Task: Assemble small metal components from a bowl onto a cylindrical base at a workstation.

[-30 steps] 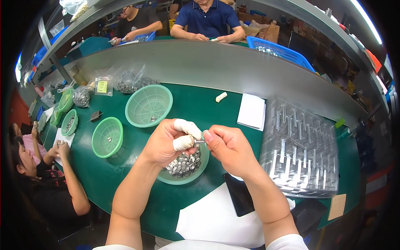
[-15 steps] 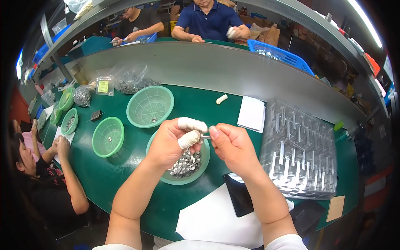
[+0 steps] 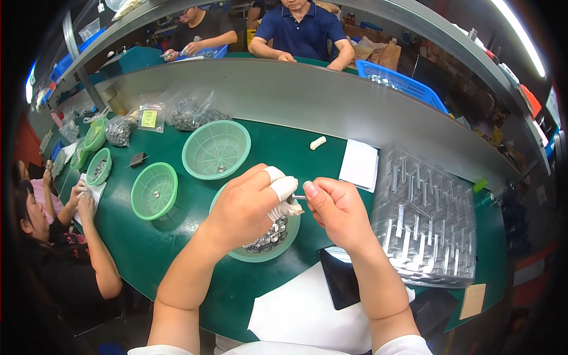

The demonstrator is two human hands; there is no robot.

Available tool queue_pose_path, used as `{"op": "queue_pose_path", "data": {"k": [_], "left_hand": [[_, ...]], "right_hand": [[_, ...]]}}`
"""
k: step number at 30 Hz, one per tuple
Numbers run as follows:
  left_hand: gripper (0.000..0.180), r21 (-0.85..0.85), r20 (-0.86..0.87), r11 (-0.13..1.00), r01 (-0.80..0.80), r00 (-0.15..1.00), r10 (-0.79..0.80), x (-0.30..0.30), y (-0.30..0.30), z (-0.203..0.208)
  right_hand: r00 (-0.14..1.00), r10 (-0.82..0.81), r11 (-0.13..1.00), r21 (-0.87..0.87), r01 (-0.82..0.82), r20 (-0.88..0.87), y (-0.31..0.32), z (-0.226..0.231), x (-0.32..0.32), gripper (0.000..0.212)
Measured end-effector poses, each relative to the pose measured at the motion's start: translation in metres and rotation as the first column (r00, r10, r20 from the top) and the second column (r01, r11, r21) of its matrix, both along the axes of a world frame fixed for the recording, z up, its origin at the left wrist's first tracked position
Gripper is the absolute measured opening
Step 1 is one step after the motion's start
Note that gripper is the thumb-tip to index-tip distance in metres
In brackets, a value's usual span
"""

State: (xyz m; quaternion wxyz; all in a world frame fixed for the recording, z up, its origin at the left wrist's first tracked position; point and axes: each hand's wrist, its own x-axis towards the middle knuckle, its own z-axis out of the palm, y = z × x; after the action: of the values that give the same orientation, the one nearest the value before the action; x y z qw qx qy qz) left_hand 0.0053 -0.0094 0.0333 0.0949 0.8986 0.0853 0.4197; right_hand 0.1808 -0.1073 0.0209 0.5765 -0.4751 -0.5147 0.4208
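Note:
My left hand [image 3: 239,204], with white coverings on several fingertips, is closed on a small metal piece mostly hidden by the fingers. Facing it, my right hand [image 3: 342,213] pinches a thin metal rod [image 3: 300,197] between thumb and forefinger. The rod's other end meets the left fingertips. Whether it passes into the small piece cannot be made out. Both hands hover over a pale green basket [image 3: 294,241], partly covered by my left hand. Inside it lie many small round metal parts [image 3: 269,238].
Two green baskets [image 3: 216,150] [image 3: 154,190], each with a small part inside, stand to the left. At right is a stack of clear trays [image 3: 423,219] with metal bars. A black tablet [image 3: 339,278] lies on white paper [image 3: 293,310]. Co-workers sit at left and beyond the divider [image 3: 284,89].
My left hand has rolled over so its back shows more, with its fingers turned downward around the piece. My right hand has shifted slightly right, still pinching the rod.

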Motion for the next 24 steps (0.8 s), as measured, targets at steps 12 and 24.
{"op": "queue_pose_path", "data": {"k": [12, 24], "left_hand": [[0.036, -0.373, 0.066, 0.924, 0.085, 0.996, -0.065, 0.004, -0.003, -0.015], [0.052, -0.864, 0.156, 0.439, 0.248, 0.96, -0.234, -0.003, -0.001, -0.025]], "right_hand": [[0.911, -0.248, 0.946, 0.286, 0.153, 0.331, 0.0, 0.002, -0.009, 0.031], [0.846, -0.355, 0.881, 0.445, 0.16, 0.399, 0.003, -0.004, -0.014, 0.03]]}}
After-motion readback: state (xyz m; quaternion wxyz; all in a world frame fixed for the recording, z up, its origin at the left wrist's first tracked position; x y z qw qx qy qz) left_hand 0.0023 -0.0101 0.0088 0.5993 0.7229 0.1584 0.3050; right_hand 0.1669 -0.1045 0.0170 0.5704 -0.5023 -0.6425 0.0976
